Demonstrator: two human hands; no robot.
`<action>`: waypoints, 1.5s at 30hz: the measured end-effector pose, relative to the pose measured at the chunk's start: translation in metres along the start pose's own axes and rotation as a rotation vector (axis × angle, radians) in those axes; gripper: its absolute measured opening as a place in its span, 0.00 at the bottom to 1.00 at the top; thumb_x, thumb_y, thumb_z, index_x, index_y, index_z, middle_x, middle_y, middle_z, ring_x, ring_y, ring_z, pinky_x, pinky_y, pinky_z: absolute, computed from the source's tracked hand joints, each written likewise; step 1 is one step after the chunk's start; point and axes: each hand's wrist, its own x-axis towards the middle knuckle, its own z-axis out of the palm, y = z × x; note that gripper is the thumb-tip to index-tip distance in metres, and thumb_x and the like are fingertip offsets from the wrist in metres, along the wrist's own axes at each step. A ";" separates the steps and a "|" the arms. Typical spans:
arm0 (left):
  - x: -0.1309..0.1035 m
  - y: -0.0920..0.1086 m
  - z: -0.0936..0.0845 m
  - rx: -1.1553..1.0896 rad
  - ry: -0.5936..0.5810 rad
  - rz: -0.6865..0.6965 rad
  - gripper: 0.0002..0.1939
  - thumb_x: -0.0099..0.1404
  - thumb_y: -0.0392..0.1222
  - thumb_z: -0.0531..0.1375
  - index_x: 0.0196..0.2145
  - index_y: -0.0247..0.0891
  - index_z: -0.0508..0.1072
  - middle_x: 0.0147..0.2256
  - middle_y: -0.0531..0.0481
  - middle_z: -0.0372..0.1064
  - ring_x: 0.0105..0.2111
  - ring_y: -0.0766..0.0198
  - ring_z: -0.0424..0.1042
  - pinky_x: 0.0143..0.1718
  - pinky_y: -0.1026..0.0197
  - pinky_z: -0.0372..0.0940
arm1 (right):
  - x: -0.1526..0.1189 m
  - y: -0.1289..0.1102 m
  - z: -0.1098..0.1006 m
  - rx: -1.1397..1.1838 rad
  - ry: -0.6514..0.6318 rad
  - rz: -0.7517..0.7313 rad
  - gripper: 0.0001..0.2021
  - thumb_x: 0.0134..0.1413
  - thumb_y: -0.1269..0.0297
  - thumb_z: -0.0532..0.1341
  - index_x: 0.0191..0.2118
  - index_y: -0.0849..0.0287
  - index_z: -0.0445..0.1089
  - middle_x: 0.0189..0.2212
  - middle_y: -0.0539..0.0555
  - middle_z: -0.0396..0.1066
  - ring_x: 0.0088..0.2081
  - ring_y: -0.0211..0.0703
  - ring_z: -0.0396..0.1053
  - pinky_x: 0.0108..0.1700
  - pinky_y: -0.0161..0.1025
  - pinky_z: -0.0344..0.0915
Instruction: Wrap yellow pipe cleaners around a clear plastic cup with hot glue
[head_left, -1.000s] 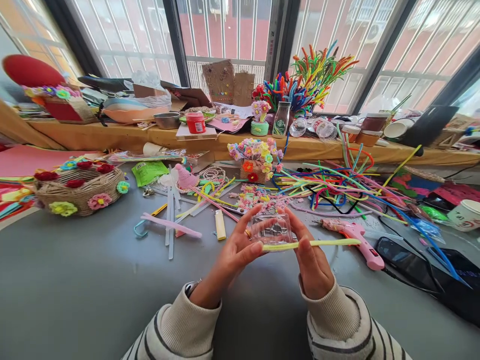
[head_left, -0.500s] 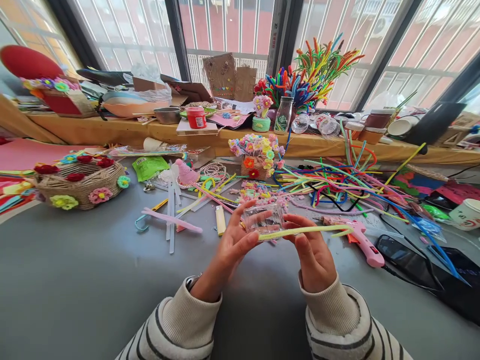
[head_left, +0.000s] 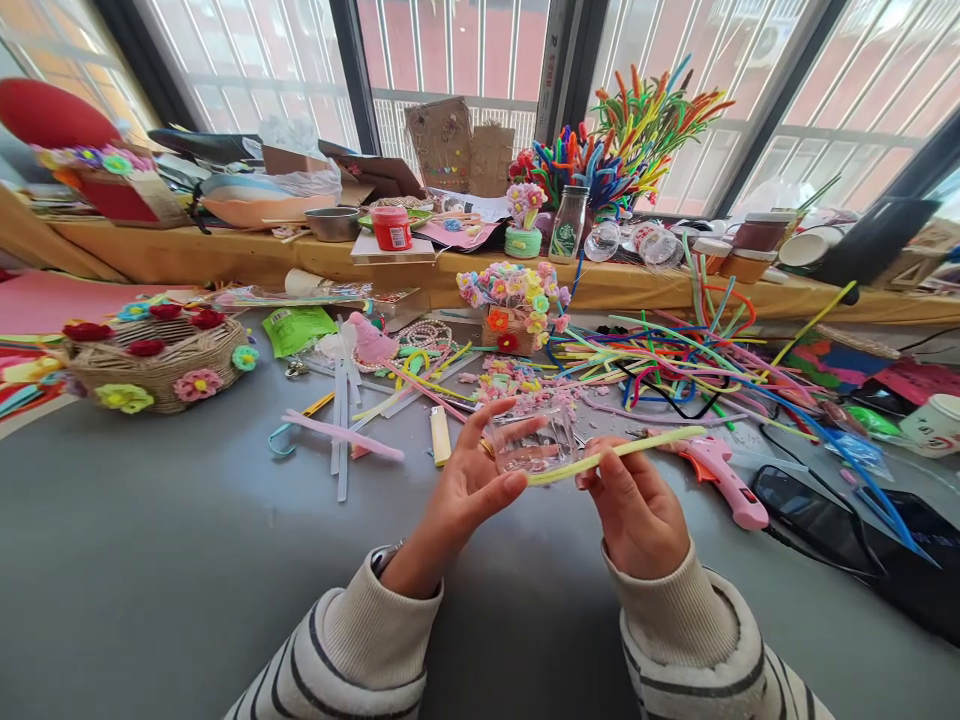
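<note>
Between my hands is a small clear plastic cup [head_left: 536,440], lying on its side above the table. My left hand [head_left: 472,480] grips it, fingers behind and thumb at its lower edge. A pale yellow pipe cleaner [head_left: 622,453] runs along the near side of the cup, its left end by my left thumb. My right hand [head_left: 637,500] pinches that pipe cleaner between thumb and fingers, and its free end points right. A pink hot glue gun [head_left: 724,480] lies on the table just right of my right hand.
A yellow lighter [head_left: 440,437] and translucent glue sticks [head_left: 342,440] lie left of my hands. Beyond are a flower-filled basket [head_left: 514,325] and a heap of coloured pipe cleaners [head_left: 652,360]. A woven basket [head_left: 157,370] stands left; dark sunglasses [head_left: 802,510] lie right.
My right hand has closed from loosely spread fingers to a pinch on the pipe cleaner. The pipe cleaner's right end has tilted up. My left hand stays on the cup.
</note>
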 end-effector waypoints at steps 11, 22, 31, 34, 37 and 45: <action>0.000 0.000 -0.001 -0.010 -0.020 0.004 0.27 0.49 0.42 0.62 0.47 0.46 0.58 0.47 0.41 0.63 0.45 0.48 0.66 0.46 0.45 0.56 | 0.002 0.002 0.000 0.087 -0.061 -0.029 0.07 0.49 0.59 0.57 0.26 0.57 0.65 0.20 0.46 0.56 0.21 0.31 0.53 0.23 0.33 0.49; 0.000 -0.001 -0.002 -0.032 -0.069 0.017 0.26 0.50 0.42 0.61 0.46 0.45 0.58 0.46 0.42 0.64 0.44 0.49 0.67 0.46 0.44 0.56 | 0.005 0.005 -0.007 0.098 -0.204 -0.083 0.07 0.52 0.62 0.55 0.27 0.57 0.65 0.20 0.46 0.56 0.23 0.31 0.54 0.24 0.33 0.52; -0.002 0.001 0.001 -0.035 -0.072 0.027 0.25 0.50 0.43 0.61 0.46 0.45 0.57 0.47 0.42 0.64 0.44 0.51 0.67 0.46 0.47 0.58 | 0.004 0.007 -0.008 0.107 -0.205 -0.080 0.07 0.53 0.63 0.54 0.28 0.56 0.65 0.21 0.46 0.56 0.24 0.31 0.55 0.26 0.32 0.53; -0.002 0.001 0.002 -0.045 -0.073 0.028 0.25 0.51 0.42 0.61 0.46 0.45 0.58 0.46 0.43 0.65 0.43 0.51 0.67 0.46 0.47 0.58 | 0.004 0.007 -0.008 0.115 -0.216 -0.073 0.06 0.53 0.63 0.54 0.28 0.56 0.65 0.21 0.46 0.56 0.23 0.31 0.54 0.25 0.32 0.52; -0.002 0.002 0.003 -0.044 -0.070 0.030 0.24 0.51 0.43 0.61 0.46 0.45 0.59 0.46 0.43 0.66 0.43 0.50 0.68 0.45 0.47 0.58 | 0.004 0.007 -0.007 0.119 -0.231 -0.068 0.06 0.53 0.63 0.54 0.29 0.56 0.66 0.20 0.46 0.56 0.22 0.30 0.54 0.24 0.32 0.52; -0.003 0.002 0.004 -0.044 -0.060 0.031 0.25 0.50 0.43 0.61 0.46 0.45 0.59 0.46 0.42 0.65 0.42 0.50 0.68 0.45 0.46 0.58 | 0.001 0.005 -0.007 0.106 -0.218 -0.058 0.06 0.52 0.63 0.55 0.28 0.56 0.65 0.23 0.46 0.56 0.23 0.30 0.53 0.24 0.32 0.51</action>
